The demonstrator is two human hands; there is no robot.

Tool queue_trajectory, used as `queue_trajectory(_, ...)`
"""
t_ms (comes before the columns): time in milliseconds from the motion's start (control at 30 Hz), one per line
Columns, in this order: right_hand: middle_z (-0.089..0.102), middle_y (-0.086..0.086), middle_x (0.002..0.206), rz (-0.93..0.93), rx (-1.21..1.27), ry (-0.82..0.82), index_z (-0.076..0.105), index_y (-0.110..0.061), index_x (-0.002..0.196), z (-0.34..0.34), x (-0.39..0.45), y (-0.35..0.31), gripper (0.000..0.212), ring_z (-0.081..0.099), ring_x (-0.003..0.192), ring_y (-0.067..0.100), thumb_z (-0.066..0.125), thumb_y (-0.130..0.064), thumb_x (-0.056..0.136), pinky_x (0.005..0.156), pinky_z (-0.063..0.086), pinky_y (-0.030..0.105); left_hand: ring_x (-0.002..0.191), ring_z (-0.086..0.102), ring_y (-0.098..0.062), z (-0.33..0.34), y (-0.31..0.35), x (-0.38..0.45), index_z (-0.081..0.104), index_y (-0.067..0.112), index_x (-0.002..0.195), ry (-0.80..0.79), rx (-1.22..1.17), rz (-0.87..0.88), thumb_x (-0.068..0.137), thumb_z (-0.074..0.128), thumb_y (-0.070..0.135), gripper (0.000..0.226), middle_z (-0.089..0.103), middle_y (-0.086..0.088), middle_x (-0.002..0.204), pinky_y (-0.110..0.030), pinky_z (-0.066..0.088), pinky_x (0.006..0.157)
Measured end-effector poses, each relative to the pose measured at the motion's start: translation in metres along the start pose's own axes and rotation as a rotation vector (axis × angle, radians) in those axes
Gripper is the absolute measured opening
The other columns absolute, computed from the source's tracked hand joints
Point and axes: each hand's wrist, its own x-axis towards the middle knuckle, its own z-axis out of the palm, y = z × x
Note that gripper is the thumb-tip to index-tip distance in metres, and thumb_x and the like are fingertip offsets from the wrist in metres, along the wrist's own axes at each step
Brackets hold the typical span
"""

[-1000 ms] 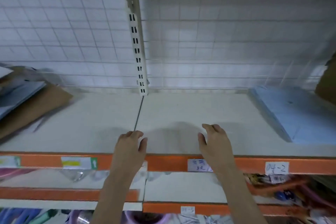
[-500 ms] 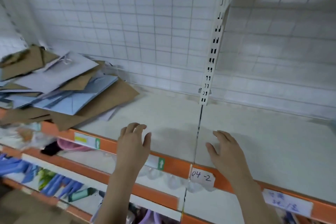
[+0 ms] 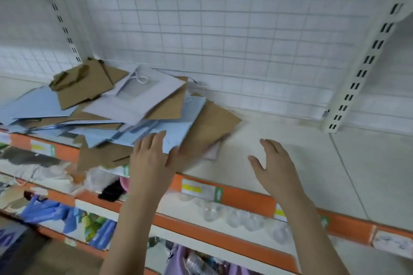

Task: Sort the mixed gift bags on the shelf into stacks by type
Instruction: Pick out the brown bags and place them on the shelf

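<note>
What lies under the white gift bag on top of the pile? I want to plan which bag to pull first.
Under the white gift bag show edges of brown kraft bags and light blue bags, fanned out untidily. How many lie beneath, and their full shapes, is covered.

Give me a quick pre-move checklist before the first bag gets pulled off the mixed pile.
1. Left hand at the pile: ok, fingers over a blue bag.
2. Left hand gripping a bag: not ok, fingers straight.
3. Right hand free: ok, open above the shelf.
4. Space to start stacks: ok, bare shelf right of the pile.
5. Pile stable: not ok, brown bags overhang the front edge.
6. Bag types countable: cannot tell, layers overlap.
</note>
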Motion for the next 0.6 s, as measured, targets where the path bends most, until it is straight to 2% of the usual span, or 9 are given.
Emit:
queue_trajectory(100, 0.037, 0.008, 0.144, -0.055, 0.026, -0.033, 0.036, -0.008, 0.14, 0.029, 0.0, -0.057, 0.057, 0.033, 0.133, 0.023, 0.053, -0.031, 0.092, 0.106, 0.027, 0.026, 0.092, 0.062, -0.044, -0.023, -0.047, 0.013, 0.062, -0.004, 0.109, 0.016, 0.02, -0.025, 0.081, 0.059, 0.024, 0.039, 0.067, -0.023, 0.1, -0.051, 0.048, 0.081)
queue_trajectory(200, 0.033, 0.006, 0.147, -0.121, 0.032, -0.088, 0.031, -0.009, 0.143, 0.047, 0.005, -0.1, 0.061, 0.03, 0.135, 0.021, 0.053, -0.036, 0.092, 0.106, 0.024, 0.023, 0.097, 0.057, -0.046, -0.039, -0.087, 0.027, 0.059, -0.002, 0.117, -0.035, 0.01, -0.112, 0.084, 0.066, 0.016, 0.038, 0.063, -0.023, 0.107, -0.05, 0.045, 0.085)
queue_trajectory(300, 0.03, 0.004, 0.148, -0.139, 0.01, -0.119, 0.027, -0.01, 0.144, 0.049, 0.019, -0.121, 0.064, 0.03, 0.135, 0.019, 0.052, -0.037, 0.092, 0.106, 0.023, 0.022, 0.095, 0.057, -0.044, -0.041, -0.114, 0.034, 0.058, -0.002, 0.117, -0.06, 0.0, -0.127, 0.084, 0.065, 0.014, 0.037, 0.063, -0.023, 0.102, -0.049, 0.042, 0.087)
queue_trajectory(400, 0.03, 0.003, 0.148, -0.159, 0.003, -0.109, 0.028, -0.011, 0.144, 0.047, 0.034, -0.133, 0.064, 0.037, 0.13, 0.019, 0.053, -0.037, 0.091, 0.104, 0.026, 0.021, 0.101, 0.056, -0.043, -0.035, -0.126, 0.042, 0.058, 0.0, 0.119, -0.081, -0.013, -0.155, 0.085, 0.064, 0.018, 0.038, 0.062, -0.022, 0.109, -0.049, 0.041, 0.09)
queue_trajectory(500, 0.03, 0.004, 0.148, -0.194, -0.02, -0.095, 0.03, -0.01, 0.143, 0.046, 0.053, -0.143, 0.063, 0.031, 0.135, 0.019, 0.052, -0.037, 0.091, 0.106, 0.027, 0.025, 0.107, 0.054, -0.041, -0.026, -0.131, 0.053, 0.055, 0.003, 0.123, -0.097, -0.015, -0.151, 0.085, 0.063, 0.02, 0.042, 0.062, -0.019, 0.115, -0.048, 0.043, 0.089)
queue_trajectory(600, 0.028, 0.003, 0.149, -0.213, -0.024, -0.094, 0.03, -0.011, 0.143, 0.05, 0.07, -0.156, 0.062, 0.032, 0.134, 0.02, 0.051, -0.039, 0.092, 0.105, 0.03, 0.028, 0.111, 0.052, -0.039, -0.025, -0.134, 0.069, 0.055, 0.006, 0.125, -0.07, -0.031, -0.137, 0.085, 0.063, 0.02, 0.043, 0.06, -0.016, 0.118, -0.047, 0.043, 0.09)
